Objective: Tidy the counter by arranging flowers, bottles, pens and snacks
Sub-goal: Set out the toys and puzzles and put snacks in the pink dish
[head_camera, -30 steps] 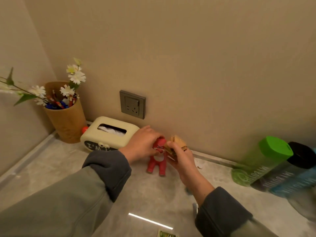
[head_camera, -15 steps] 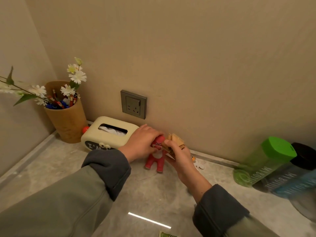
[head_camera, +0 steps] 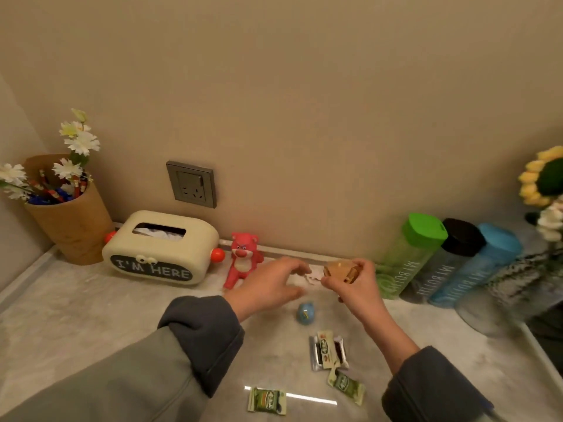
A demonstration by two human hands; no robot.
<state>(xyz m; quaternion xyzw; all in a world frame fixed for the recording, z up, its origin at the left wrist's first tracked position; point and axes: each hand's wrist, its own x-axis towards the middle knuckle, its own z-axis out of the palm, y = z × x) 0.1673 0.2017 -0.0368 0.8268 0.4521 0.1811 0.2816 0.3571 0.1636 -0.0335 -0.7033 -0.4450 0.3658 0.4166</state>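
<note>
Light: dim, warm, even, indoor. Glare: one thin white streak on the glossy tabletop [head_camera: 91, 315], well below and right of the wall socket [head_camera: 191, 184]. Shadows: soft, faint, under things just below the socket. Blur: left hand [head_camera: 268, 284], below-right of the socket, smeared; detail throughout soft and grainy. Distortion: bottles [head_camera: 406, 260], far right of the socket, lean outward with wide-angle bending
</note>
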